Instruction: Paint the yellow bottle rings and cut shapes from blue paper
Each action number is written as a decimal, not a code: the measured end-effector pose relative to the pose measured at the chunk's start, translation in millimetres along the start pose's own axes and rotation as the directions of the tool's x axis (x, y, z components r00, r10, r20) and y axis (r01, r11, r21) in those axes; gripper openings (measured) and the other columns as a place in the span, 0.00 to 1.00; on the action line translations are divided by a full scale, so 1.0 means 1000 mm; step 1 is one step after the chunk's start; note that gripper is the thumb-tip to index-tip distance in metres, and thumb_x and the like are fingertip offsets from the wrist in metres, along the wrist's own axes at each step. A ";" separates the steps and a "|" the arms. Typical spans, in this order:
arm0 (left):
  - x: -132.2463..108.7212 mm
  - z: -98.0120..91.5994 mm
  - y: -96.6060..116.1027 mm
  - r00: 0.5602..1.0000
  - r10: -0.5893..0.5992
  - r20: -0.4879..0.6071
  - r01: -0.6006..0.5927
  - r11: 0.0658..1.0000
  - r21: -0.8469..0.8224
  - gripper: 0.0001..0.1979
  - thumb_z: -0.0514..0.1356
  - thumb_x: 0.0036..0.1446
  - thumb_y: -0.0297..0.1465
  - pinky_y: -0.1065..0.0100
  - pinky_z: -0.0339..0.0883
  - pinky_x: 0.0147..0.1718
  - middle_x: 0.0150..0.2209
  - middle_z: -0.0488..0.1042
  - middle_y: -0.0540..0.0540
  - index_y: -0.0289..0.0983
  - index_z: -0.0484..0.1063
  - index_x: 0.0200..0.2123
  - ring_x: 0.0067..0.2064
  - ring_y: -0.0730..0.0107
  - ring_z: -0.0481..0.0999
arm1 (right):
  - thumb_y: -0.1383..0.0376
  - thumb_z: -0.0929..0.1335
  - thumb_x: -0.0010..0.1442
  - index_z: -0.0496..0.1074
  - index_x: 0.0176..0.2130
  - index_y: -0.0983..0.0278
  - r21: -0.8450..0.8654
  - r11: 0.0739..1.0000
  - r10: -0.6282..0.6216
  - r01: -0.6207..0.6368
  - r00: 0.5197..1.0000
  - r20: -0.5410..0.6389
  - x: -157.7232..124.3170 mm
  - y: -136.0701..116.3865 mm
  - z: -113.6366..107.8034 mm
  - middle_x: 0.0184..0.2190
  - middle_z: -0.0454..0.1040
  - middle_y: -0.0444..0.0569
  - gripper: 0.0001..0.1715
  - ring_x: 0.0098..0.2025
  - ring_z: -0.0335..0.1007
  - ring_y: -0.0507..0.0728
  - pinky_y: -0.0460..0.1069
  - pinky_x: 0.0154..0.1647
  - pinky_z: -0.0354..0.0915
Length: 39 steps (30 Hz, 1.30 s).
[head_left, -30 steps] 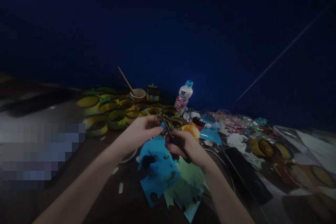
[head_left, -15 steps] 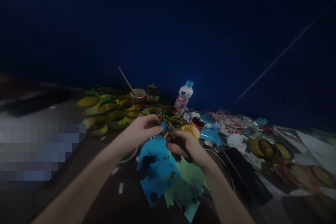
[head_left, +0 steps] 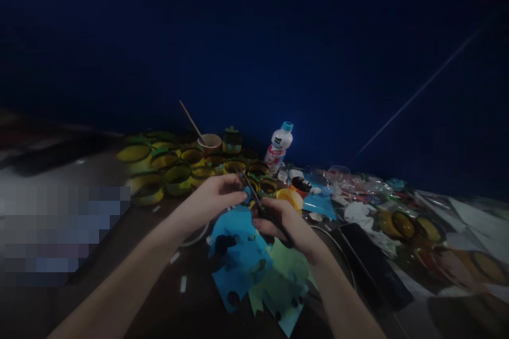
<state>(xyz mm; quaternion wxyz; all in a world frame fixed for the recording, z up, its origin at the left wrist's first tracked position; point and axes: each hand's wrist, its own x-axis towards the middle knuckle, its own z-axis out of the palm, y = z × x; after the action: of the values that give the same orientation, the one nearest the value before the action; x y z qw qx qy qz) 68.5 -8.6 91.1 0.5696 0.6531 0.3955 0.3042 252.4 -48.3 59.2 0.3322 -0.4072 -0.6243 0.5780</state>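
One pinch by left hand [head_left: 218, 194] on blue scrap [head_left: 247, 191], likely light, flimsy, best held edgewise; clasping scissors [head_left: 255, 197] with right hand [head_left: 289, 216].

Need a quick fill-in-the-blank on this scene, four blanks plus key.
1. The right hand holds a pair of ____.
2. The left hand has a small ____ piece at its thumb tip.
3. A thin stick leans out of a ____.
4. The bottle wears a ____ cap.

Missing: scissors; blue; cup; blue.
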 end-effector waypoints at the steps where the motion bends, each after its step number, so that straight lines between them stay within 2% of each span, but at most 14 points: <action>1: 0.000 0.000 0.000 1.000 0.001 0.002 -0.001 1.000 0.007 0.09 0.58 0.50 0.33 0.68 0.64 0.37 0.32 0.74 0.49 0.36 0.71 0.35 0.38 0.66 0.72 | 0.63 0.70 0.52 0.64 0.31 0.65 -0.004 1.000 -0.003 0.003 1.000 -0.001 0.000 0.001 0.000 0.17 0.60 0.37 0.12 0.17 0.57 0.46 0.42 0.17 0.54; 6: 0.001 -0.001 -0.001 1.000 0.011 0.026 -0.010 1.000 -0.014 0.08 0.58 0.51 0.33 0.69 0.65 0.38 0.32 0.74 0.50 0.37 0.71 0.34 0.38 0.67 0.72 | 0.63 0.70 0.52 0.63 0.31 0.65 -0.008 1.000 -0.008 0.008 1.000 0.000 0.000 0.001 -0.001 0.17 0.58 0.37 0.12 0.17 0.56 0.46 0.42 0.17 0.52; 13: 0.000 0.000 0.003 0.999 -0.038 0.015 0.039 0.999 -0.025 0.08 0.58 0.50 0.32 0.69 0.65 0.36 0.32 0.73 0.50 0.36 0.70 0.34 0.37 0.68 0.72 | 0.63 0.70 0.52 0.64 0.31 0.66 -0.041 0.998 0.055 -0.055 0.998 -0.009 -0.003 -0.010 0.000 0.18 0.59 0.38 0.11 0.17 0.55 0.46 0.42 0.17 0.53; 19: 0.001 -0.003 -0.003 0.999 -0.043 0.011 0.043 0.999 -0.013 0.09 0.58 0.50 0.35 0.67 0.63 0.36 0.33 0.71 0.49 0.36 0.68 0.34 0.37 0.67 0.71 | 0.64 0.70 0.51 0.64 0.30 0.65 -0.045 0.998 0.048 -0.050 0.998 -0.042 -0.002 -0.008 0.000 0.17 0.59 0.37 0.11 0.16 0.55 0.45 0.42 0.16 0.53; 28: 0.002 -0.005 0.000 0.999 -0.035 -0.040 0.037 0.998 0.052 0.10 0.59 0.50 0.38 0.70 0.60 0.30 0.28 0.66 0.52 0.37 0.67 0.30 0.32 0.70 0.68 | 0.63 0.70 0.51 0.64 0.29 0.65 -0.044 0.998 0.050 -0.053 0.997 -0.052 -0.003 -0.005 -0.002 0.16 0.60 0.37 0.11 0.15 0.55 0.45 0.41 0.15 0.53; 39: 0.001 -0.009 0.000 0.997 -0.005 -0.073 0.013 0.994 0.108 0.11 0.58 0.51 0.38 0.68 0.61 0.33 0.31 0.70 0.49 0.36 0.68 0.31 0.35 0.67 0.70 | 0.63 0.71 0.51 0.65 0.31 0.65 -0.038 0.998 0.048 -0.051 0.997 -0.054 -0.003 0.000 -0.004 0.15 0.60 0.37 0.11 0.15 0.56 0.45 0.41 0.14 0.53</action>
<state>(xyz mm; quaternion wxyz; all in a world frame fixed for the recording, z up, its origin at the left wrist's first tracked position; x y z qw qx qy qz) 61.5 -2.8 92.3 0.5198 0.6700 0.4347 0.3032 257.0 -49.6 60.3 0.3264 -0.4443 -0.6160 0.5626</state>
